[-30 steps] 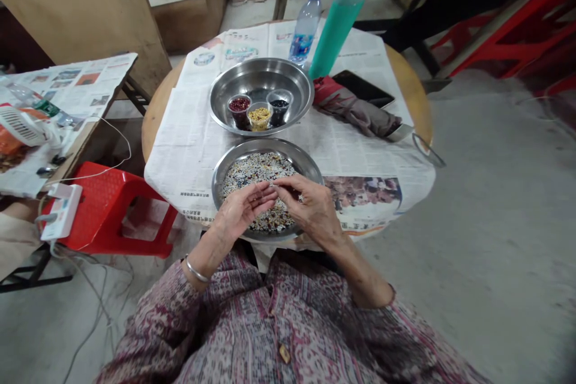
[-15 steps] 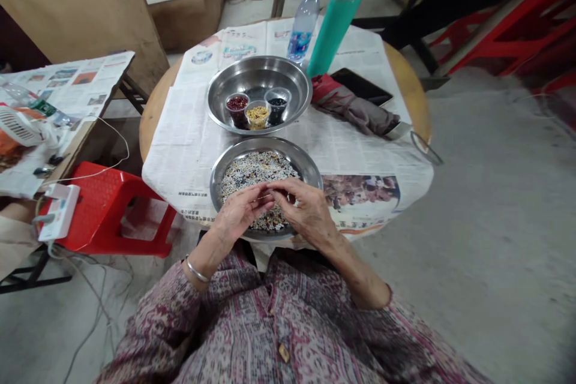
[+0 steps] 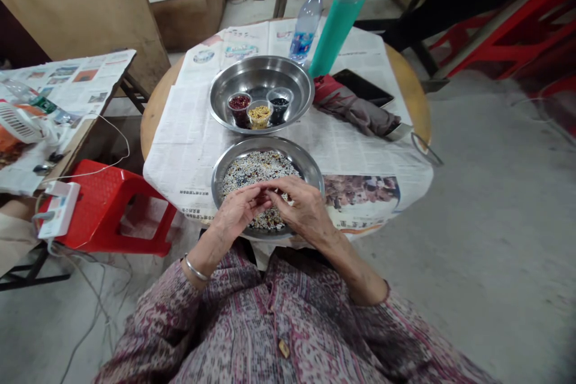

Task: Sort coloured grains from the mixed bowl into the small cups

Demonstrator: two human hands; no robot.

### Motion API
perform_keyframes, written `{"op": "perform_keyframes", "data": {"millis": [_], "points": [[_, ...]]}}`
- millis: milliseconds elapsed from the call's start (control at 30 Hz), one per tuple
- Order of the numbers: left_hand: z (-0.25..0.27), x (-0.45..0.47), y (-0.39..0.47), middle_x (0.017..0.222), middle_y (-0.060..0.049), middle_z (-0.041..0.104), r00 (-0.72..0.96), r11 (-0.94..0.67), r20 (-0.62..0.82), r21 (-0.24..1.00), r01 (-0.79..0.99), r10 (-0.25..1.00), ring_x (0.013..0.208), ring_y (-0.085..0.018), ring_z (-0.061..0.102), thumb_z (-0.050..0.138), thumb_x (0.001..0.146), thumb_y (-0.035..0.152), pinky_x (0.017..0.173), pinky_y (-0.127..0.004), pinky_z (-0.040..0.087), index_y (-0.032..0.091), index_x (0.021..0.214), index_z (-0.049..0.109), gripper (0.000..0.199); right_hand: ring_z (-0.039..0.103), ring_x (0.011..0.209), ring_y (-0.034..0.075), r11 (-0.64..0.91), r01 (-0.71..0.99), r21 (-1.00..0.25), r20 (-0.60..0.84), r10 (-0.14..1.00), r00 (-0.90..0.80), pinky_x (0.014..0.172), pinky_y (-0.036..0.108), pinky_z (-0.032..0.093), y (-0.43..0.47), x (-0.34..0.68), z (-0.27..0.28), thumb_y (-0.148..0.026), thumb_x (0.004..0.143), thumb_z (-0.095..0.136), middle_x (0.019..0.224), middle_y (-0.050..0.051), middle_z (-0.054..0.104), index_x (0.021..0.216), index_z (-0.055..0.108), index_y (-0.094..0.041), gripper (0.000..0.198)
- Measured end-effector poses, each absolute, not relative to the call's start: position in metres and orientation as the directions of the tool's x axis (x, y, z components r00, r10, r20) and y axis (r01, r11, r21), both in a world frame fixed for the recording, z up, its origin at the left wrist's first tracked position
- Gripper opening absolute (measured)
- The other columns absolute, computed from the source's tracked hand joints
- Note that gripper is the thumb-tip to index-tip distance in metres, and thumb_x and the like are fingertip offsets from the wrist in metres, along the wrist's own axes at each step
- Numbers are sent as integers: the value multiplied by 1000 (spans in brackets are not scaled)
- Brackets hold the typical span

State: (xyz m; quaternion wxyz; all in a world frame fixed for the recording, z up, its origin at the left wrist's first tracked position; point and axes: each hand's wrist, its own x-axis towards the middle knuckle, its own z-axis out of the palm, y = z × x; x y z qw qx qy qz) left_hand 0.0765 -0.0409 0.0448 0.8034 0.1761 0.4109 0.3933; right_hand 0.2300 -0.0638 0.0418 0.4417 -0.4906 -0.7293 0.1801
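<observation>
Both hands meet over the near steel basin (image 3: 315, 175), which holds mixed white, dark, yellow and red grains (image 3: 256, 168). My left hand (image 3: 239, 211) is half curled, palm turned inward, its fingertips against those of the other hand. My right hand (image 3: 303, 205) pinches thumb and fingers together there. Anything between the fingertips is too small or hidden to make out. Beyond them, the far steel basin (image 3: 225, 81) holds three clear cups: one of dark red beans (image 3: 239, 102), one of yellow grains (image 3: 259, 113), one of black beans (image 3: 279, 105).
A water bottle (image 3: 304, 33), a tall green bottle (image 3: 344, 18), a folded umbrella (image 3: 355, 111) and a dark flat object (image 3: 362, 85) lie or stand on the newspaper-covered round table (image 3: 175, 150). At left are a red stool (image 3: 101, 183) and a power strip (image 3: 59, 210).
The hands stay together over the near basin, with only slight finger movement. The whole view has shifted a little.
</observation>
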Motion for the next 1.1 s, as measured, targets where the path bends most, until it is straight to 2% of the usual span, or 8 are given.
{"op": "perform_keyframes", "data": {"millis": [200, 333, 500, 700, 1100], "points": [[44, 75, -41, 87, -11, 72, 375, 641, -521, 590, -491, 766, 80, -13, 67, 67, 85, 12, 79, -25, 55, 7, 91, 75, 10, 70, 95, 20, 443, 563, -698, 477, 873, -96, 89, 39, 55, -65, 233, 39, -17, 91, 55, 100, 5, 76, 106, 71, -23, 23], [48, 71, -40, 74, -4, 65, 356, 662, -563, 571, -485, 746, 65, -7, 60, 66, 86, 12, 62, -17, 50, 8, 88, 72, 8, 70, 92, 20, 386, 590, -709, 421, 903, -85, 85, 37, 56, -70, 243, 31, -18, 91, 56, 98, 6, 76, 100, 71, -21, 17], [51, 65, -39, 71, -2, 60, 343, 664, -576, 559, -497, 742, 56, -4, 52, 66, 84, 8, 50, -13, 41, 7, 88, 70, 6, 69, 89, 21, 342, 682, -646, 269, 939, -215, 83, 36, 55, -77, 252, 18, -18, 91, 57, 94, 7, 75, 97, 70, -20, 14], [50, 64, -39, 72, -3, 61, 335, 640, -553, 575, -510, 763, 57, -4, 54, 71, 81, 7, 52, -13, 43, 6, 90, 71, 9, 67, 94, 22, 351, 766, -539, 186, 936, -298, 85, 36, 53, -79, 252, 14, -19, 92, 57, 96, 8, 73, 97, 68, -20, 12], [50, 66, -42, 72, -2, 62, 314, 612, -531, 607, -506, 787, 60, -5, 55, 73, 79, 10, 55, -14, 44, 7, 89, 71, 10, 66, 91, 22, 364, 764, -532, 225, 931, -288, 82, 36, 53, -82, 255, 14, -21, 92, 58, 94, 7, 71, 98, 68, -21, 11]]}}
